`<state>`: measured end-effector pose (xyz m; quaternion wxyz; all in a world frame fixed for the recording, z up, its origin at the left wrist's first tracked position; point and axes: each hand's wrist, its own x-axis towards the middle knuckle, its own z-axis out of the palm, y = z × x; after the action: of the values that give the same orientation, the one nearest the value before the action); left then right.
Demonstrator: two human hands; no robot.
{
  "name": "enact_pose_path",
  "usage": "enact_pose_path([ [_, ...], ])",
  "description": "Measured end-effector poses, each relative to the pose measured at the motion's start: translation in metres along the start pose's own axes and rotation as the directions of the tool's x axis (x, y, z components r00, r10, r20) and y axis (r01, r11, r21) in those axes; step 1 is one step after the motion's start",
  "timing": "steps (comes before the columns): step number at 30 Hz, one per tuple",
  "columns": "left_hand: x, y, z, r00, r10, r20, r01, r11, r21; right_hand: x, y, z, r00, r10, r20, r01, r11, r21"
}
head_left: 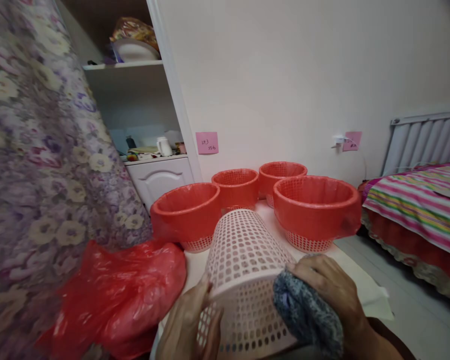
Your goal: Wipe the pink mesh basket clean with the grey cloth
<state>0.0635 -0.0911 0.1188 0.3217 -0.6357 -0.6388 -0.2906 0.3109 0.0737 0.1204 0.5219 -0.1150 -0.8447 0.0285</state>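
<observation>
Low in the frame, the left hand (189,325) lies flat, steadying the tipped perforated basket (243,280), while the right hand (326,285) presses a grey cloth (307,315) to its side. Wiping probably goes best in short strokes along the holes, with the rim braced.

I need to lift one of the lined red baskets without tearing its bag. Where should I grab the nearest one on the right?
Probably grip the right basket by its bare lattice base, from both sides at once. It stands upright, and the red bag is folded over the rim and down most of the wall, so a rim grip would likely pinch and pull the film.
</observation>
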Motion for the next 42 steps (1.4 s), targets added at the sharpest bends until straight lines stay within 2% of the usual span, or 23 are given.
enact_pose_path([
  [2, 0.015, 0.004, 0.008, 0.998, 0.069, -0.003, -0.069, 0.998, -0.009, 0.003, -0.001, 0.009, 0.997, -0.056, 0.057, 0.056, 0.998, 0.008],
  [5, 0.03, 0.007, 0.016, 0.99, 0.142, 0.021, -0.141, 0.99, -0.018, 0.006, 0.0, 0.016, 0.995, -0.049, 0.084, 0.047, 0.999, 0.028],
  [9, 0.04, 0.007, 0.021, 0.991, 0.097, 0.097, -0.088, 0.992, -0.094, 0.007, 0.008, 0.013, 0.99, 0.05, 0.131, -0.059, 0.996, 0.069],
  [11, 0.041, 0.005, 0.022, 0.991, 0.086, 0.101, -0.073, 0.989, -0.13, -0.005, 0.017, 0.013, 0.986, 0.118, 0.122, -0.132, 0.984, 0.117],
  [14, 0.038, 0.001, 0.023, 0.994, 0.1, 0.042, -0.094, 0.988, -0.123, -0.045, 0.034, 0.027, 0.955, 0.295, 0.035, -0.296, 0.943, 0.153],
  [16, 0.036, 0.0, 0.023, 0.995, 0.102, 0.021, -0.099, 0.988, -0.119, -0.081, 0.041, 0.044, 0.889, 0.446, -0.103, -0.444, 0.895, 0.048],
  [17, 0.035, 0.0, 0.023, 0.995, 0.099, 0.026, -0.095, 0.987, -0.127, -0.097, 0.044, 0.053, 0.848, 0.452, -0.275, -0.479, 0.877, -0.035],
  [18, 0.034, 0.0, 0.023, 0.994, 0.097, 0.041, -0.09, 0.986, -0.137, -0.111, 0.045, 0.062, 0.835, 0.442, -0.327, -0.487, 0.871, -0.067],
  [21, 0.033, 0.0, 0.021, 0.994, 0.09, 0.057, -0.081, 0.986, -0.148, -0.131, 0.043, 0.073, 0.828, 0.431, -0.359, -0.495, 0.863, -0.104],
  [25, 0.028, -0.008, 0.017, 0.998, 0.051, -0.024, -0.054, 0.989, -0.137, -0.105, 0.038, 0.052, 0.812, 0.456, -0.364, -0.503, 0.863, -0.039],
  [26, 0.026, -0.011, 0.016, 0.999, 0.028, -0.027, -0.031, 0.99, -0.135, -0.093, 0.037, 0.042, 0.816, 0.469, -0.338, -0.499, 0.866, -0.002],
  [27, 0.023, -0.014, 0.016, 1.0, 0.002, -0.028, -0.005, 0.992, -0.127, -0.08, 0.036, 0.032, 0.822, 0.509, -0.255, -0.497, 0.86, 0.115],
  [28, 0.021, -0.017, 0.016, 0.999, -0.029, -0.028, 0.026, 0.993, -0.112, -0.066, 0.034, 0.022, 0.854, 0.488, -0.18, -0.453, 0.868, 0.201],
  [29, 0.019, -0.019, 0.017, 0.998, -0.053, -0.025, 0.051, 0.995, -0.091, -0.053, 0.031, 0.014, 0.895, 0.43, -0.117, -0.397, 0.889, 0.23],
  [31, 0.016, -0.021, 0.02, 0.998, -0.06, -0.018, 0.059, 0.997, -0.055, -0.026, 0.023, 0.002, 0.962, 0.269, -0.045, -0.257, 0.95, 0.177],
  [32, 0.016, -0.021, 0.022, 0.999, -0.045, -0.004, 0.045, 0.998, -0.049, -0.015, 0.018, -0.002, 0.979, 0.203, -0.002, -0.2, 0.968, 0.15],
  [33, 0.017, -0.02, 0.023, 0.999, -0.025, 0.022, 0.026, 0.999, -0.048, -0.004, 0.012, -0.003, 0.983, 0.169, 0.079, -0.178, 0.976, 0.129],
  [35, 0.022, -0.017, 0.024, 0.996, 0.017, 0.082, -0.012, 0.998, -0.068, 0.01, 0.002, -0.003, 0.98, 0.131, 0.149, -0.146, 0.985, 0.094],
  [38, 0.029, -0.013, 0.023, 0.989, 0.034, 0.141, -0.015, 0.991, -0.13, 0.011, -0.001, 0.0, 0.974, 0.149, 0.169, -0.168, 0.981, 0.101],
  [42, 0.028, -0.015, 0.022, 0.994, 0.027, 0.109, -0.006, 0.983, -0.183, -0.028, 0.016, 0.006, 0.969, 0.241, 0.045, -0.245, 0.958, 0.151],
])
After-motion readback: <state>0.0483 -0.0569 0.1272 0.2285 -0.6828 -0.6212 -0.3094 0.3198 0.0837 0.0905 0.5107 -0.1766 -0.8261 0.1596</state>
